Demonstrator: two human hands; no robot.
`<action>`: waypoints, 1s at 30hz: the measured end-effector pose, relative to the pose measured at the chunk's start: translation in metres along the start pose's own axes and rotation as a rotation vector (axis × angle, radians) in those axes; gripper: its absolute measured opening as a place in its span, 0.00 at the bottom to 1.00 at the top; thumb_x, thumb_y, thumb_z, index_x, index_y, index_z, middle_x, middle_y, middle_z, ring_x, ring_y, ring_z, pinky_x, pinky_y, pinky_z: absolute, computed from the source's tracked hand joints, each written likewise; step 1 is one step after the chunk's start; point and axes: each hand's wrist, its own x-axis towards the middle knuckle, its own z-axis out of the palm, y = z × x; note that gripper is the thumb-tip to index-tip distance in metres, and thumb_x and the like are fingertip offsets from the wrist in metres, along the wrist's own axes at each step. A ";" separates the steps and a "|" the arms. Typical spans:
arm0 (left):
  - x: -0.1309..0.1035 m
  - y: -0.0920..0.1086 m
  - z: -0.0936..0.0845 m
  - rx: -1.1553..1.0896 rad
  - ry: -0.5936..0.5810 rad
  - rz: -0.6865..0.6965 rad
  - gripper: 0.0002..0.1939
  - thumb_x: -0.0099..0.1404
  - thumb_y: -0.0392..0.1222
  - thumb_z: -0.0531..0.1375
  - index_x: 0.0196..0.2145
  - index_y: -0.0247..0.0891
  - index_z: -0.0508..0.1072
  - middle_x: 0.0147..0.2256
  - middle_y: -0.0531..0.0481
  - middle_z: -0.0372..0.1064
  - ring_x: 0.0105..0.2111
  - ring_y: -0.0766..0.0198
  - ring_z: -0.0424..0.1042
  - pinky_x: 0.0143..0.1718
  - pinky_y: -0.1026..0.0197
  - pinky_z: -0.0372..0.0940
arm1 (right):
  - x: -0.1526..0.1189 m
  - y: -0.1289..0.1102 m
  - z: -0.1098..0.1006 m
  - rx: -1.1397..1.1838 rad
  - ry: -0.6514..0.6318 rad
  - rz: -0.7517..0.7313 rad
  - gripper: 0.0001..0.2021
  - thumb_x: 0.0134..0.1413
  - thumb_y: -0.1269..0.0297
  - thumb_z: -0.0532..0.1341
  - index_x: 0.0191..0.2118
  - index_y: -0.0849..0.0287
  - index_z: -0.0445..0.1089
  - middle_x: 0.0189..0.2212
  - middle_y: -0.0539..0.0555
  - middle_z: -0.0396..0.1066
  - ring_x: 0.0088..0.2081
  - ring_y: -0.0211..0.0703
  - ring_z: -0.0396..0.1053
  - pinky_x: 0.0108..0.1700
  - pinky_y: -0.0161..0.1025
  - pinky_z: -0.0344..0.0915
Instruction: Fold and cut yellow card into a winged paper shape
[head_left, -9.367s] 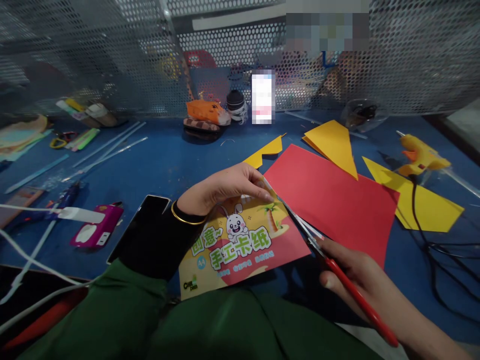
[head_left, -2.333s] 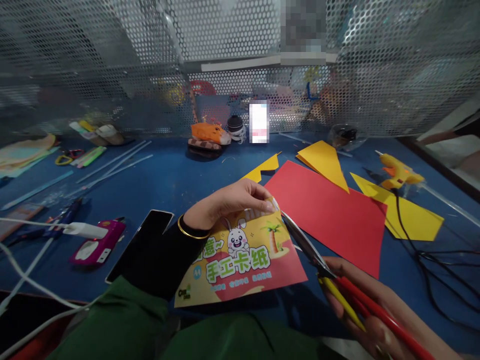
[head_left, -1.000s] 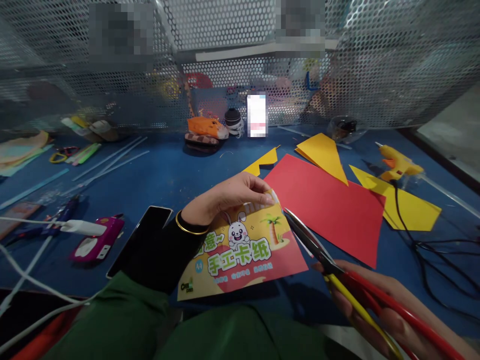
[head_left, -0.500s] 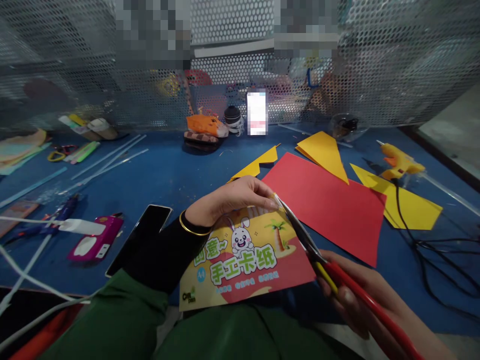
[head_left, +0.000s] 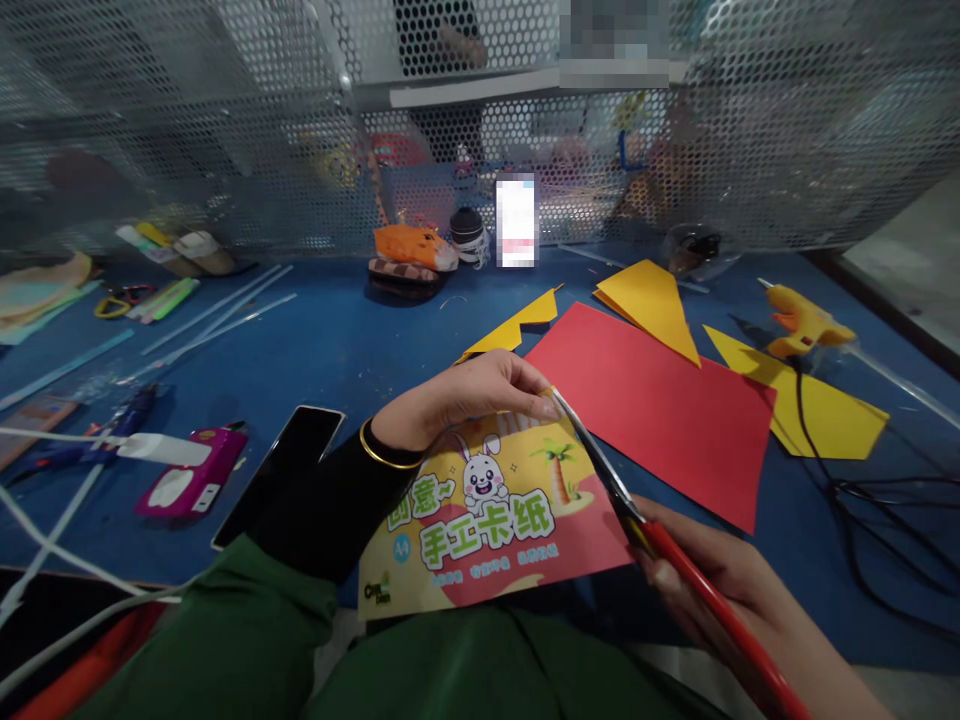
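My left hand pinches the top edge of a printed card sheet, which shows a cartoon rabbit, a palm tree and large lettering. The sheet hangs tilted over the near table edge, close to my body. Red-handled scissors are gripped in my right hand. Their blades run up along the right edge of the sheet, and the tips reach my left fingertips. Beyond the sheet lies red card, partly under folded orange-yellow card. Yellow card lies at its right.
A yellow glue gun with a black cable lies at the right. At the left are a dark phone, a magenta device and clear glue sticks. An orange pouch and a lit screen stand by the mesh partition.
The scissors' handles have come closer together, and the blades look more closed along the sheet's edge. My left hand stays in nearly the same place.
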 end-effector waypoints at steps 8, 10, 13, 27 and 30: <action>0.001 0.000 -0.001 0.007 0.000 0.018 0.09 0.54 0.43 0.71 0.30 0.34 0.81 0.24 0.51 0.73 0.20 0.71 0.68 0.23 0.67 0.60 | 0.005 -0.008 0.003 -0.010 0.009 -0.039 0.28 0.54 0.46 0.65 0.58 0.51 0.73 0.34 0.55 0.77 0.44 0.54 0.75 0.42 0.45 0.75; 0.002 -0.001 -0.001 -0.004 -0.003 0.022 0.10 0.54 0.43 0.71 0.31 0.34 0.81 0.25 0.50 0.74 0.21 0.70 0.69 0.24 0.67 0.61 | 0.004 -0.008 0.004 -0.003 0.011 -0.055 0.26 0.55 0.46 0.65 0.57 0.51 0.73 0.35 0.55 0.77 0.42 0.51 0.74 0.42 0.44 0.74; 0.001 0.000 -0.001 -0.017 -0.003 0.013 0.10 0.54 0.42 0.71 0.32 0.33 0.81 0.26 0.49 0.75 0.22 0.70 0.70 0.25 0.67 0.62 | 0.001 -0.006 0.008 0.012 0.051 -0.056 0.27 0.54 0.44 0.64 0.57 0.51 0.73 0.28 0.52 0.72 0.31 0.45 0.71 0.34 0.41 0.73; 0.005 -0.009 -0.004 0.043 -0.058 0.042 0.13 0.54 0.47 0.71 0.32 0.35 0.81 0.25 0.51 0.73 0.20 0.72 0.67 0.22 0.67 0.58 | -0.004 -0.023 0.021 -0.038 0.103 -0.005 0.32 0.54 0.34 0.57 0.55 0.52 0.73 0.26 0.51 0.67 0.21 0.37 0.60 0.19 0.33 0.59; 0.004 -0.009 -0.004 0.072 -0.053 0.045 0.14 0.54 0.49 0.71 0.32 0.35 0.80 0.23 0.52 0.71 0.19 0.71 0.65 0.22 0.66 0.58 | -0.004 -0.026 0.023 -0.011 0.091 0.007 0.28 0.56 0.38 0.59 0.53 0.51 0.74 0.26 0.51 0.68 0.23 0.38 0.63 0.21 0.32 0.62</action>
